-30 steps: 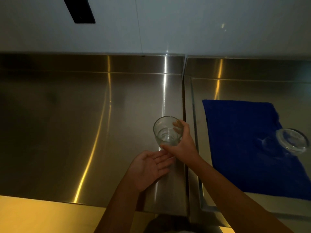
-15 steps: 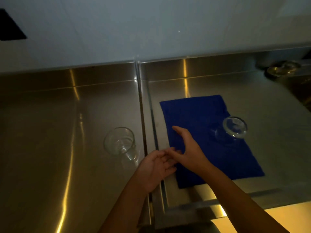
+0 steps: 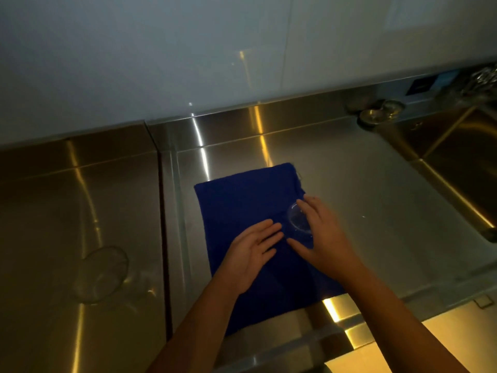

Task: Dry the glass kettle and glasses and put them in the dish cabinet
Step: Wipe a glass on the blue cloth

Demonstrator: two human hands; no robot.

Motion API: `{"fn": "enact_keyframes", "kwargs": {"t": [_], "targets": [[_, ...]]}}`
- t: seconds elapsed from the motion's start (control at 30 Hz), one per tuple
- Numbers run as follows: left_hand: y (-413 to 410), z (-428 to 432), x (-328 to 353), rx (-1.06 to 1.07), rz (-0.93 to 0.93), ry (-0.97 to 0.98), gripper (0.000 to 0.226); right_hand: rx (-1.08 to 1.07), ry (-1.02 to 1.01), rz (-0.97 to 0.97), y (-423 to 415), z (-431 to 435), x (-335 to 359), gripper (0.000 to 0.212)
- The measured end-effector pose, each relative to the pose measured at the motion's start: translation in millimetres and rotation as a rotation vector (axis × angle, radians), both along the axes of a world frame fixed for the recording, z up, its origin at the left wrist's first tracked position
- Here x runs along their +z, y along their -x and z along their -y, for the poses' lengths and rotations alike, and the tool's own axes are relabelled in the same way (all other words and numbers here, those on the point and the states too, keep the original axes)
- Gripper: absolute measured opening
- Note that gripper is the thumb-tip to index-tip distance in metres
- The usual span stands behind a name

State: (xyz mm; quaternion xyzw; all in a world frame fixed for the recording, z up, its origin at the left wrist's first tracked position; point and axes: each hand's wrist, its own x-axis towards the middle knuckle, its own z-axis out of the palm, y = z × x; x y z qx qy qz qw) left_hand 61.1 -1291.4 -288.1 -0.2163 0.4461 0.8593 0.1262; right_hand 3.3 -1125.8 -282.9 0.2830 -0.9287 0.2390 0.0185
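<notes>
A blue cloth (image 3: pixel 242 200) lies flat on the steel counter. A clear glass (image 3: pixel 298 220) stands upside down on its right side. My right hand (image 3: pixel 322 232) is over that glass, with the thumb and fingers on either side of it. Just left of the glass, my left hand (image 3: pixel 250 254) rests open on the cloth, palm up. A second clear glass (image 3: pixel 100 274) stands alone on the left counter section, away from both hands. No kettle or cabinet is in view.
A seam (image 3: pixel 164 238) splits the steel counter into a left section and a drainboard. A sink basin (image 3: pixel 457 162) lies at the right. Small metal items (image 3: pixel 382 114) sit at the back right corner. A white wall runs behind.
My right hand let go of the first glass on the left counter, then moved right to the glass on the cloth. My left hand followed onto the cloth. The view swung right.
</notes>
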Motion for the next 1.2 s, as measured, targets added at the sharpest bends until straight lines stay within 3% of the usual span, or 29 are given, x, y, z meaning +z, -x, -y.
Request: {"fn": "enact_keyframes", "kwargs": {"t": [0.53, 0.9, 1.07, 1.2], "targets": [[21.8, -13.3, -11.0, 0.097, 0.153, -0.157, 0.040, 0.118, -0.087, 0.138, 46.1, -4.6, -27.6, 0.082], [3.9, -3.5, -26.3, 0.120, 0.280, -0.204, 0.041, 0.136, 0.126, 0.106, 35.4, 18.7, -30.0, 0.066], [-2.9, 2.2, -24.2, 0.205, 0.312, -0.285, 0.054, 0.103, 0.344, 0.220, 15.9, 37.2, -38.7, 0.065], [-3.0, 6.1, -22.5, 0.202, 0.315, -0.304, 0.070, 0.038, 0.363, 0.247, 10.4, 31.7, -43.0, 0.066]]}}
